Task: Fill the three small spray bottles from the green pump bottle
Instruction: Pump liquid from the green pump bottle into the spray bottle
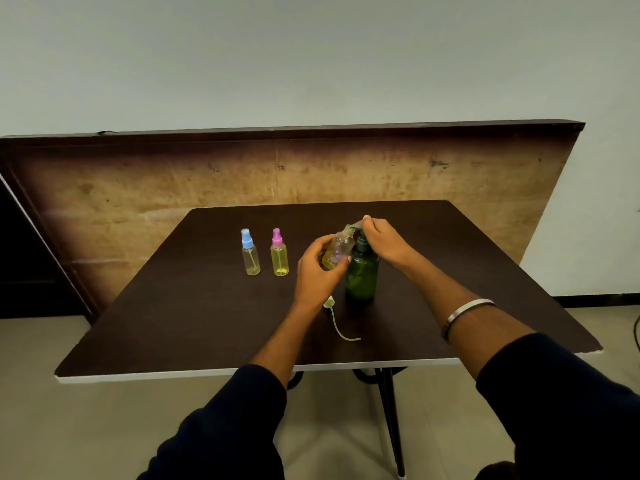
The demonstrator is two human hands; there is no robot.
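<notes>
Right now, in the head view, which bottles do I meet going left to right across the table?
Blue-capped clear spray bottle → pink-capped yellow spray bottle → uncapped small bottle in the left hand → dark green pump bottle.

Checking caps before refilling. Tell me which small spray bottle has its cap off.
The one gripped in the left hand, the uncapped bottle, tilted under the green pump bottle's spout. The blue-capped bottle and pink-capped bottle stand capped.

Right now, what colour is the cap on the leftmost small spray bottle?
Light blue cap, seen in the head view.
</notes>
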